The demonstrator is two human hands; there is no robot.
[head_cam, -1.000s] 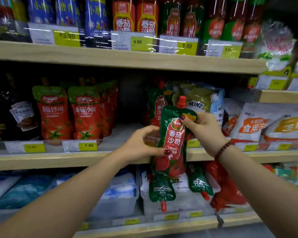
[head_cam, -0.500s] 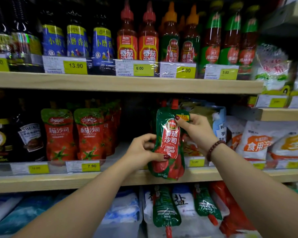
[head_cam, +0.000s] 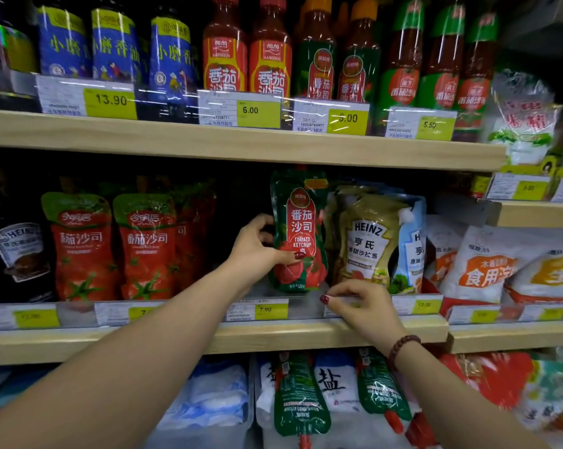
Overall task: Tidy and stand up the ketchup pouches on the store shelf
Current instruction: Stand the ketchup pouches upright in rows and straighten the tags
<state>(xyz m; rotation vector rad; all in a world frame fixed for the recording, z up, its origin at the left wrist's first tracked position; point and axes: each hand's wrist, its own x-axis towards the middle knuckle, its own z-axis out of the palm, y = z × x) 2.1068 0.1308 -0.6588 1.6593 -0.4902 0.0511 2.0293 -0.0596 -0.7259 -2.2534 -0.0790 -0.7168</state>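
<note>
A green and red ketchup pouch (head_cam: pixel 298 228) stands upright on the middle shelf (head_cam: pixel 273 333), between a dark gap and the Heinz pouches. My left hand (head_cam: pixel 257 247) grips its left edge, thumb on the front. My right hand (head_cam: pixel 361 306) rests on the shelf's front rail just below and right of the pouch, fingers curled, holding nothing. Two more green ketchup pouches (head_cam: pixel 298 396) (head_cam: pixel 380 390) hang upside down on the shelf below, caps pointing down.
Red tomato-sauce pouches (head_cam: pixel 147 244) stand in a row at the left of the middle shelf. Heinz dressing pouches (head_cam: pixel 370 241) crowd the right side. Sauce bottles (head_cam: pixel 270 50) line the upper shelf. Salt bags (head_cam: pixel 335 384) and a red pouch (head_cam: pixel 487 377) lie below.
The green ketchup pouch moved from mid-air into the shelf and now stands upright. My right hand let go of its top and dropped to the shelf rail.
</note>
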